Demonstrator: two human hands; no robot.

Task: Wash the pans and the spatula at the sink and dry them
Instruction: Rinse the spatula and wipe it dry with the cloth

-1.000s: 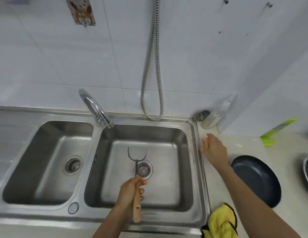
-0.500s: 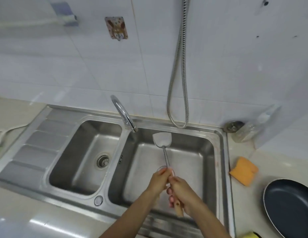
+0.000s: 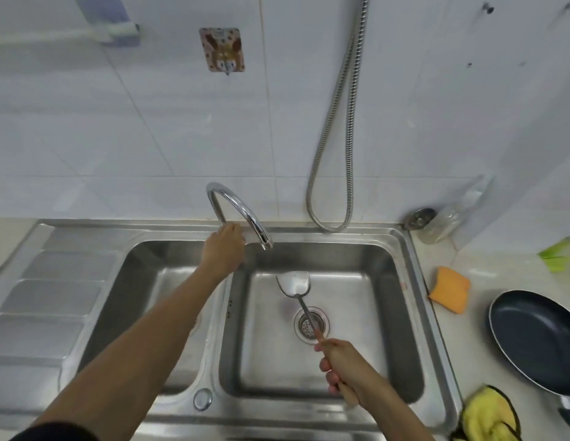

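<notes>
My right hand [image 3: 347, 364] grips the wooden handle of a metal spatula [image 3: 294, 284], whose flat blade hangs over the right basin of the steel sink [image 3: 401, 281], below the curved tap spout [image 3: 242, 208]. My left hand [image 3: 224, 249] reaches to the base of the tap, its fingers hidden behind the spout, so its grasp is unclear. No water is seen running. A dark non-stick pan [image 3: 535, 338] lies on the counter to the right of the sink.
An orange sponge [image 3: 450, 292] lies on the counter beside the sink, and a yellow cloth [image 3: 487, 415] sits at the front right. A metal shower hose [image 3: 337, 173] hangs on the tiled wall. A clear bottle [image 3: 452, 214] stands in the back corner. The left basin [image 3: 143, 297] holds nothing.
The spatula passed from my left hand to my right hand. My left hand let go and reached up to the tap base. The blade now hangs lower, under the spout.
</notes>
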